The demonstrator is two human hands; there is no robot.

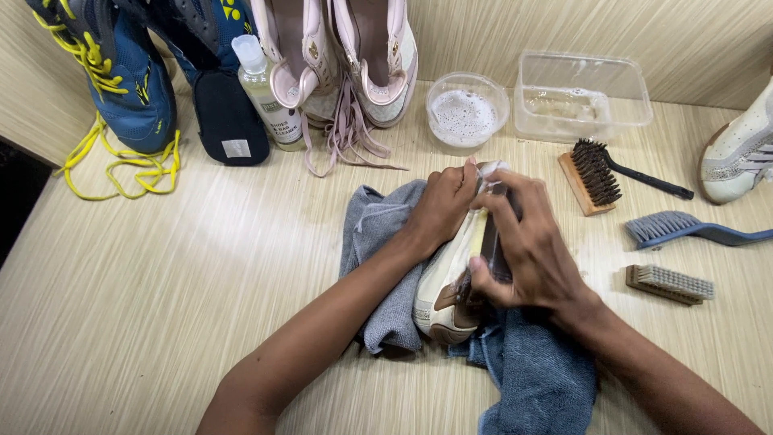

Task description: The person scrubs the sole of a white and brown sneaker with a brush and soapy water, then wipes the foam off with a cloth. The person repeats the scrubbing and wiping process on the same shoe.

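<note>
Up against the wall stood a round clear bowl (467, 109) holding white foam, and just beside it a rectangular clear tub (581, 97) with a shallow pool of sudsy water. A clear bottle (267, 93) of pale yellow liquid with a white cap stood between a pair of blue shoes with yellow laces (121, 72) and a pair of pink-and-white shoes (342, 52) leaning on the wall.

Near the middle of the wooden table (161, 274), a white shoe with brown trim (444, 290) lay on its side on a grey-blue towel (539, 370). The left hand (444, 205) was closed over the far end of the shoe, pinning it down. The right hand (527, 246) was curled around a dark object pressed to the shoe; the fingers hid most of it, so I could not tell what it was.

To the right lay a wooden brush with dark bristles (592, 177), a blue brush (684, 229) with its handle cut off by the frame, and a small pale wooden brush (670, 283). Another white shoe (741, 149) showed only in part at the right edge.
</note>
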